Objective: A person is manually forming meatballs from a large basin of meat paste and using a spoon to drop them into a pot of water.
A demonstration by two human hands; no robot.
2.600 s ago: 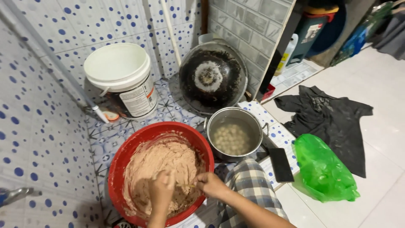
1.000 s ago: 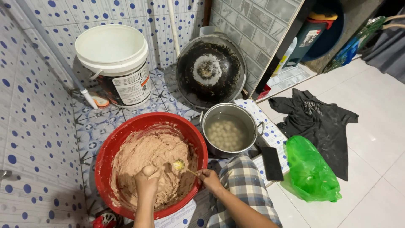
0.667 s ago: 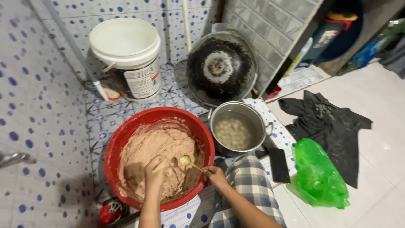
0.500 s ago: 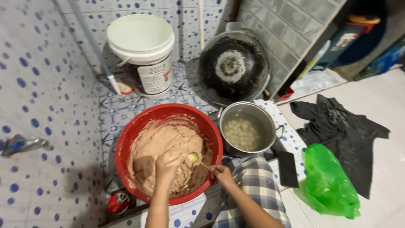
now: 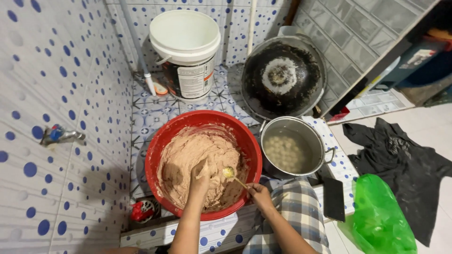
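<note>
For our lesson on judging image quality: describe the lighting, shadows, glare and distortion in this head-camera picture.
Head view: even, soft light; a faint shadow falls on the dotted wall tiles at lower left; mild glare on the steel pot rim; wide-angle bending curves the wall lines; the left hand in the pink paste and the spoon look sharp.

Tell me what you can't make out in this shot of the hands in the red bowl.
Head view only:
- Left hand: fingertips buried in the paste.
- Red bowl: bottom covered by paste.
- Spoon in right hand: handle hidden by fingers.
- Metal pot: balls blurred under cloudy water.
- Forearms cut off by the bottom edge.
</note>
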